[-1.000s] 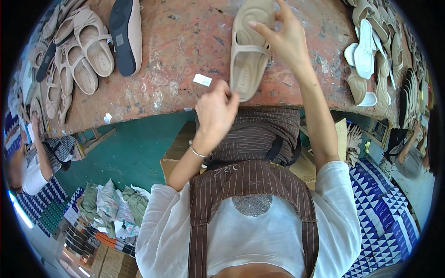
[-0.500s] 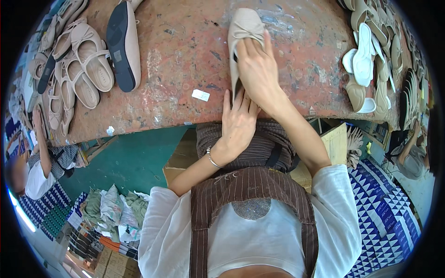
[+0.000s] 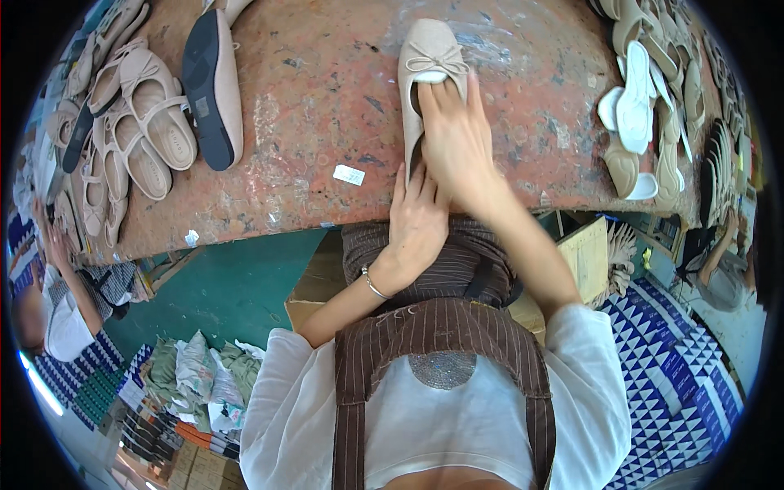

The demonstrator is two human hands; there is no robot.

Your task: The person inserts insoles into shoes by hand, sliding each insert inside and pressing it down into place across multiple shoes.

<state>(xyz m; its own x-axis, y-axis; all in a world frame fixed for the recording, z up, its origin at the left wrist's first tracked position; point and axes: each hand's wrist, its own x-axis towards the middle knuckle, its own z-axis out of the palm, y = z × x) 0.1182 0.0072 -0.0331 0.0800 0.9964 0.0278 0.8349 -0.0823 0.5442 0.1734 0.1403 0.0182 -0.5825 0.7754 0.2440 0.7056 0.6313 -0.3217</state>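
A beige ballet flat point(image 3: 430, 42) with a thin bow lies on the worn reddish table, toe pointing away from me. My right hand point(image 3: 457, 139) reaches into its opening with the fingertips, while one digit runs along the outer right side. A white edge of lining or insole shows at the throat, just ahead of those fingertips. At the heel end, my left hand point(image 3: 418, 219) has its fingers around the back of the flat, with a bracelet on the wrist. The palm-side contact of both hands and most of the shoe's inside are hidden.
Finished beige shoes point(image 3: 155, 106) crowd the table's left, one showing its dark sole point(image 3: 204, 106). White insoles point(image 3: 635, 98) and more shoe parts pile up at the right. A small white label point(image 3: 349, 175) lies near the table's front edge point(image 3: 269, 231). Another person point(image 3: 69, 318) sits at far left.
My right hand has drawn back slightly toward me and is blurred, uncovering the white edge at the shoe's throat. My left hand stays at the heel.
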